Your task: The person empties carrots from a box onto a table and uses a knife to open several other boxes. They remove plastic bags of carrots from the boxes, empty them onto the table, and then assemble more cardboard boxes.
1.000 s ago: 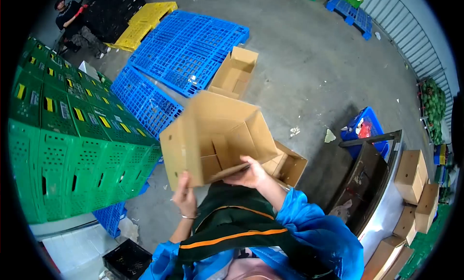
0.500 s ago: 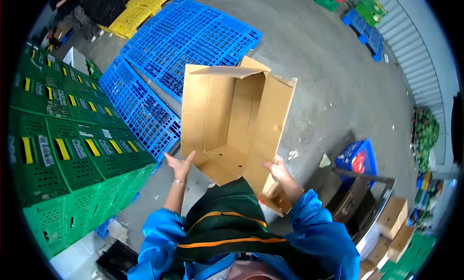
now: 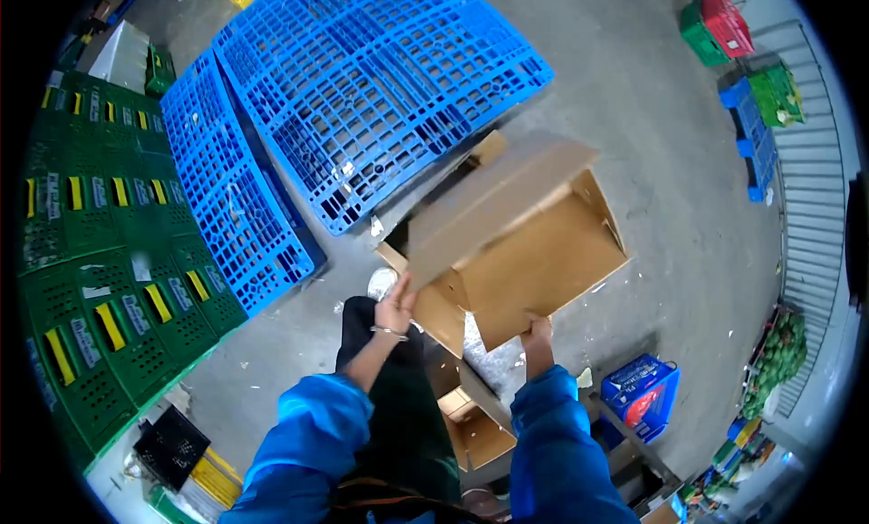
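An open, tilted cardboard box [image 3: 543,271] is in front of me, its flaps spread and its inside facing me. My right hand [image 3: 537,332] grips its near lower edge, the thumb on the inner side. My left hand [image 3: 395,309], with a bracelet at the wrist, is closed at the box's left flap; some fingertips are blurred or hidden there. Below, by my legs, another open cardboard box [image 3: 484,432] stands. Part of a further cardboard piece [image 3: 489,148] shows behind the held box.
Blue plastic pallets [image 3: 380,90] lie on the floor ahead. Stacked green crates [image 3: 118,252] line the left side. At right are a blue basket [image 3: 643,393] with something red inside and a metal-framed cart [image 3: 638,443]. Red and green crates [image 3: 715,26] stand by the far wall.
The box has turned and tipped to the right, with its flaps shifted. My left hand has gone from open beside it to closed at its flap. The view has moved forward toward the pallets.
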{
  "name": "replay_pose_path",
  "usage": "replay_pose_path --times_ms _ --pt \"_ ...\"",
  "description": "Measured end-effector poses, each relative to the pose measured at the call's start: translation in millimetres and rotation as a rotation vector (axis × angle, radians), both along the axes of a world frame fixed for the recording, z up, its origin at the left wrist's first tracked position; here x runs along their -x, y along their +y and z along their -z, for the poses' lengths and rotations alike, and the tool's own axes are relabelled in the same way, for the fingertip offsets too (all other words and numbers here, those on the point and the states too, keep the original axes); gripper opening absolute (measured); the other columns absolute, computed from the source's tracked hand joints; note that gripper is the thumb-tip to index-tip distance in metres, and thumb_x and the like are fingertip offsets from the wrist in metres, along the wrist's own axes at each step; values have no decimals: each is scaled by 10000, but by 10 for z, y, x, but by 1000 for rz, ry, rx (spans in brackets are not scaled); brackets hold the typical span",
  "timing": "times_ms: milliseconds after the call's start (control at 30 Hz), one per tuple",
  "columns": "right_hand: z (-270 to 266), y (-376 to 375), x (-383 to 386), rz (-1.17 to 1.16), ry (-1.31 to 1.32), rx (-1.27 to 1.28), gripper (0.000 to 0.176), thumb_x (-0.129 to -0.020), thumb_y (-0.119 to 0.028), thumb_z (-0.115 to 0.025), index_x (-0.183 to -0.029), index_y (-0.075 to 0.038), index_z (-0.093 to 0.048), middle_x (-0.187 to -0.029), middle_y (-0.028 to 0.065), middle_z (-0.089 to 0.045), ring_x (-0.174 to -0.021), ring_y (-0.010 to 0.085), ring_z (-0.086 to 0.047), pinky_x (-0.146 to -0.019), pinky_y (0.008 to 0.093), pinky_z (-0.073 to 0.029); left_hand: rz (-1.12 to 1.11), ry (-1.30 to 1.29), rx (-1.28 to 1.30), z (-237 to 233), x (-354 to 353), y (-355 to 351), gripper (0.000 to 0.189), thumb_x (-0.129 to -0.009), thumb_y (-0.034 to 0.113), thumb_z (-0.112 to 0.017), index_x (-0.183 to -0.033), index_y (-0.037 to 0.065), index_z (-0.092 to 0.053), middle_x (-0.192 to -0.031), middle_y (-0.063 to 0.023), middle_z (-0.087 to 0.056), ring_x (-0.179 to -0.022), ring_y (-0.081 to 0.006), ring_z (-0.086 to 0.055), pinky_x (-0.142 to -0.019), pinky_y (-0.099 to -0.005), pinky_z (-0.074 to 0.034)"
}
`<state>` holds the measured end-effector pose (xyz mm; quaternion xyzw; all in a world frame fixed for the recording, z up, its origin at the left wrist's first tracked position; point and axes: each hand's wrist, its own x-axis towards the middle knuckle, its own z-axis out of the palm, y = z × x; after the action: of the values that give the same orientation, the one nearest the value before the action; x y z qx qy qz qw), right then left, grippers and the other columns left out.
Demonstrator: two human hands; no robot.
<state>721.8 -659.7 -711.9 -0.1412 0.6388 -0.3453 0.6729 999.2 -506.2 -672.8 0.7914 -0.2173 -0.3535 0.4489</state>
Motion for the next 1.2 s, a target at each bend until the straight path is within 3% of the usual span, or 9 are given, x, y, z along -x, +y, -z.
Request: replay_pose_path --times_ms 433,467,567,733,833,933,1000,1067,1200 --pt "279 -508 -662 -356 398 162 293 -789 -67 -615 -1071 -16 -557 -995 71 -613 -850 158 -580 -743 280 -457 -256 -5 -515 1868 -625 -453 551 -748 191 -684 -1226 37 -458 -958 -138 -649 -859 -239 -634 -739 -321 -495" --pt "198 -610 -879 -411 501 214 317 -793 -102 -634 -1086 -9 -559 -1009 69 -615 -844 147 -574 -751 275 -451 -358 267 -177 2481 -611 -178 521 -774 247 -681 -1213 56 -474 -1004 -106 -642 -898 -239 -626 -744 -320 -503" --pt "458 -763 -784 -334 529 61 308 -817 -184 -616 -1045 18 -570 -913 33 -591 -782 116 -521 -661 279 -431 -592 1363 9 1130 -565 -650 479 -826 390 -620 -1201 124 -486 -1141 -65 -573 -983 -190 -585 -761 -337 -513" --pt "437 -845 -480 -519 414 -110 463 -795 -204 -648 -1174 18 -502 -1067 100 -562 -934 195 -535 -779 309 -428 -287 867 -10 1127 339 -629 345 -846 60 -485 -1185 72 -420 -898 -24 -538 -775 -132 -537 -688 -263 -482" --pt "227 -592 -803 -859 1404 618 731 -765 -265 -664 -1342 0 -301 -1320 187 -368 -1205 312 -363 -977 390 -301 -305 670 63 907 580 -739 382 -834 -17 -450 -1206 40 -385 -919 -26 -528 -783 -102 -516 -697 -243 -457" --pt "-204 -226 -1453 -1531 1059 850 931 -716 -458 -643 -1399 -44 -163 -1416 198 -207 -1299 365 -202 -1037 493 -172 -314 447 151 618 457 -953 477 -834 14 -449 -1289 -4 -309 -1118 -97 -540 -968 -137 -532 -785 -266 -446" --pt "-56 -154 -1712 -1753 774 682 761 -764 -393 -604 -1373 -85 -267 -1357 179 -346 -1238 331 -343 -996 473 -276 -283 742 -210 250 154 -1079 508 -839 37 -450 -1312 -17 -272 -1095 -125 -543 -986 -166 -537 -857 -265 -422" --pt "311 -227 -1610 -1538 835 513 283 -845 -211 -536 -1110 -121 -583 -902 153 -638 -788 336 -619 -664 370 -501 -197 569 96 457 229 -925 429 -835 41 -428 -1261 0 -388 -1083 -159 -548 -987 -234 -554 -855 -332 -444" --pt "138 -291 -1655 -1515 772 481 287 -828 -117 -564 -1111 -143 -607 -943 159 -636 -812 321 -632 -668 366 -506 371 -42 85 1255 151 -311 400 -652 -32 -513 -1028 92 -569 -1097 -164 -549 -995 -299 -529 -830 -396 -434"
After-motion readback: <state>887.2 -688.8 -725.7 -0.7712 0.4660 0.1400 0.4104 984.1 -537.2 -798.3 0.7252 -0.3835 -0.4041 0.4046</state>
